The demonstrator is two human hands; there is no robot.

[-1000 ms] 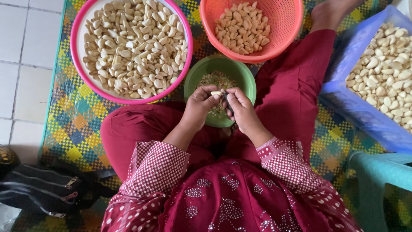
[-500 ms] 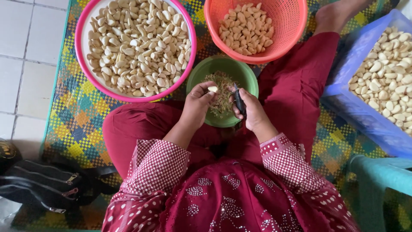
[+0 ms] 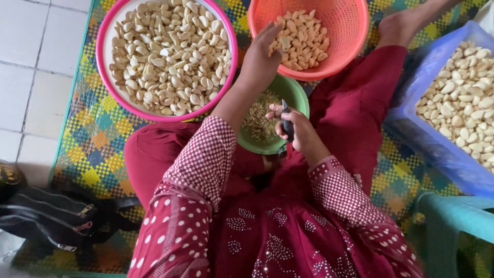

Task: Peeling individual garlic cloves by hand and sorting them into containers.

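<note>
The left hand (image 3: 262, 59) was stretched out over the rim of the orange basket (image 3: 350, 46), fingers spread loose above the peeled garlic cloves (image 3: 303, 41) heaped inside; whether a clove sat under the palm could not be told from this angle. The right hand (image 3: 296, 128) was clenched round a small dark knife (image 3: 286, 122), blade end up, hovering above the green bowl (image 3: 301, 100) that held a litter of papery skins (image 3: 260, 118).

Those cloves looked light, firm and smooth, a bit slippery once bare, so a pinch of thumb and fingertips at the fat middle would likely suit best; squeezed hard, one would probably shoot away. The skins were flimsy and would scatter at a puff.

Room was tight. The pink basin (image 3: 110, 31), brimful of cloves, sat just beside the orange basket, and both crowded the green bowl in the lap. To the right, the blue crate (image 3: 422, 128) of more garlic pressed near the red-clad knee, with a teal stool (image 3: 453, 216) below it. A black bag (image 3: 46, 221) lay on the woven mat (image 3: 87, 149) at the left, well apart. The clearest path ran straight between bowl and basket, over the low orange rim.
</note>
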